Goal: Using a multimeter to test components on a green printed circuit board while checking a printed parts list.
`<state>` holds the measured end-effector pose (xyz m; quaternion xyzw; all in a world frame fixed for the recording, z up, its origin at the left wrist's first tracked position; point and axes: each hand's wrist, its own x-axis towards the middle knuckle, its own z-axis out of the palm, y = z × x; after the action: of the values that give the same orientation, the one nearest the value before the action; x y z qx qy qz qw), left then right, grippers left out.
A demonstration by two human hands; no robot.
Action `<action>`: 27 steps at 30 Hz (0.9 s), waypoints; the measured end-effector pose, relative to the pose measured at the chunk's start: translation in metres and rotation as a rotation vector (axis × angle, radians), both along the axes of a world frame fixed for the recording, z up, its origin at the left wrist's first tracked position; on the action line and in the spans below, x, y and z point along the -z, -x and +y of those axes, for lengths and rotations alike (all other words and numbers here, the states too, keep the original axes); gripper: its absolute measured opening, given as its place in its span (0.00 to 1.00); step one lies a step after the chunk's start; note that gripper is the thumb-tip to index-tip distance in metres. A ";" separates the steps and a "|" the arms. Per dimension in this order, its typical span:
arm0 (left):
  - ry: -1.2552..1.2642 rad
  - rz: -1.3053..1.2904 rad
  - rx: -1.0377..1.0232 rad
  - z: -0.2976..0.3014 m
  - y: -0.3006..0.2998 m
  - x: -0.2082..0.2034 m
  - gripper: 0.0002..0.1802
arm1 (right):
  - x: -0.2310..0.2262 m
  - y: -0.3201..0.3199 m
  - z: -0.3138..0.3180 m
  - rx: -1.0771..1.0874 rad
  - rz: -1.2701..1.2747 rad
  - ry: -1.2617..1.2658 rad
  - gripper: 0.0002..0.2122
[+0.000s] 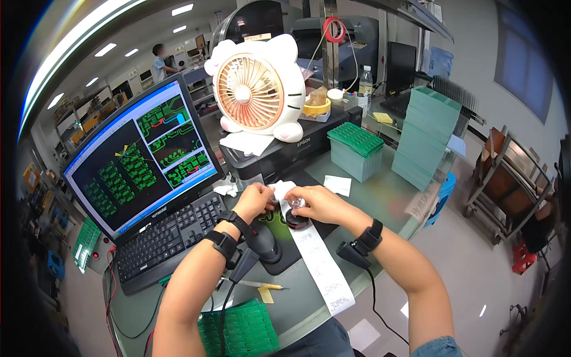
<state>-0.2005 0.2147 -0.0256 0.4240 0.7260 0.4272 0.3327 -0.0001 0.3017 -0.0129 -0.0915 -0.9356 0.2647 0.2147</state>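
Note:
A long white paper strip (321, 268) with printed marks runs from between my hands toward the table's near edge. My right hand (324, 205) is closed around the clear knob of a round, dark-based tool like a hand stamp (298, 220), which rests on the strip. The fingers of my left hand (254, 201) are pinched together at the strip's far left edge; the exact grip is partly hidden. Beneath them, a green pattern (275, 223) shows on a dark mat (285, 259). A black rounded device (263, 243) stands beside my left wrist. Both wrists wear black straps.
A monitor (143, 160) and keyboard (169, 238) stand at left. Behind my hands are a black printer (285, 157) and a cat-shaped fan (256, 89). Green circuit boards (357, 140) are stacked at right; more boards (238, 327) lie near me. Cables hang from both wrist straps.

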 end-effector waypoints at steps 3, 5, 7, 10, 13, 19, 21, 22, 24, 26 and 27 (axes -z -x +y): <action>0.041 0.125 0.020 -0.008 0.002 -0.011 0.20 | 0.005 0.010 0.003 0.049 0.000 -0.062 0.14; 0.039 0.207 0.021 -0.020 0.003 -0.024 0.21 | 0.008 0.017 0.004 0.076 0.051 -0.175 0.13; 0.069 0.163 0.056 -0.034 0.003 -0.040 0.20 | 0.009 0.022 0.002 0.129 0.037 -0.196 0.13; 0.065 0.102 0.098 -0.066 -0.016 -0.075 0.19 | 0.003 0.016 -0.002 0.119 0.010 -0.158 0.17; 0.046 0.059 0.146 -0.113 -0.021 -0.108 0.16 | -0.007 0.011 -0.016 0.121 0.021 -0.145 0.25; -0.275 -0.163 0.036 -0.251 -0.057 -0.180 0.13 | -0.039 -0.031 -0.058 0.173 0.283 0.188 0.18; -0.302 -0.131 -0.028 -0.307 -0.055 -0.179 0.12 | -0.039 -0.046 -0.087 0.023 0.307 0.504 0.16; -0.327 -0.115 -0.043 -0.335 -0.053 -0.174 0.11 | -0.041 -0.057 -0.103 -0.002 0.260 0.605 0.15; -0.160 0.008 -0.089 -0.377 -0.047 -0.153 0.09 | -0.042 -0.080 -0.135 -0.049 0.156 0.768 0.14; 0.021 0.048 -0.057 -0.404 -0.045 -0.114 0.05 | -0.038 -0.090 -0.165 -0.108 0.093 0.830 0.14; 0.032 0.386 0.042 -0.415 -0.046 -0.100 0.08 | -0.039 -0.092 -0.179 -0.148 0.071 0.845 0.14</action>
<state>-0.1546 -0.2005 0.0744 0.5079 0.7740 0.3191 0.2028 0.0921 0.1228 0.0261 -0.0949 -0.7409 0.6425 0.1710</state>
